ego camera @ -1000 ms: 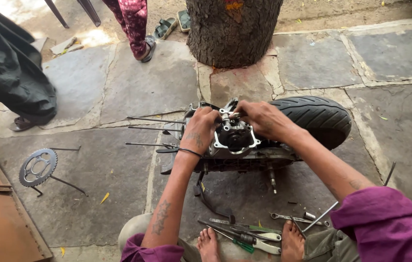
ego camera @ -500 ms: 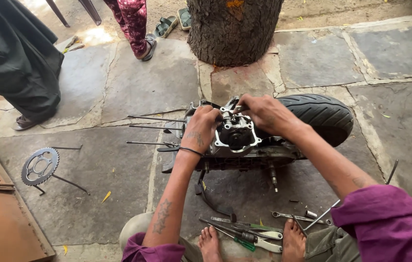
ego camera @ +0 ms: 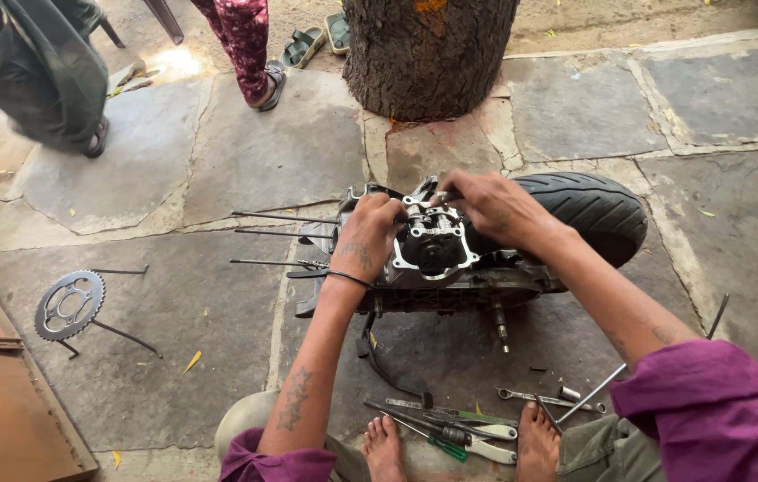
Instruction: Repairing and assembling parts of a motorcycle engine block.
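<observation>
Both my hands grip the engine (ego camera: 437, 254) on the stone floor (ego camera: 218, 295) — left hand (ego camera: 370, 234) on its side, right hand (ego camera: 486, 203) on top. Tyre (ego camera: 589, 210) behind, tools (ego camera: 450, 433) by my feet. Seating this part, I judge — steady alignment comes next.

Black tyre (ego camera: 591, 212) — purple sleeves (ego camera: 711, 412) — grey stone floor (ego camera: 218, 161) (green-handled screwdriver (ego camera: 440, 444)).

Stone-slab floor (ego camera: 218, 330) under me, engine with its tyre (ego camera: 486, 268) lying on it, long rods (ego camera: 276, 239) to its left, sprocket (ego camera: 69, 305) farther left, wrench (ego camera: 540, 398) and screwdrivers (ego camera: 450, 433) by my feet (ego camera: 385, 446)
</observation>
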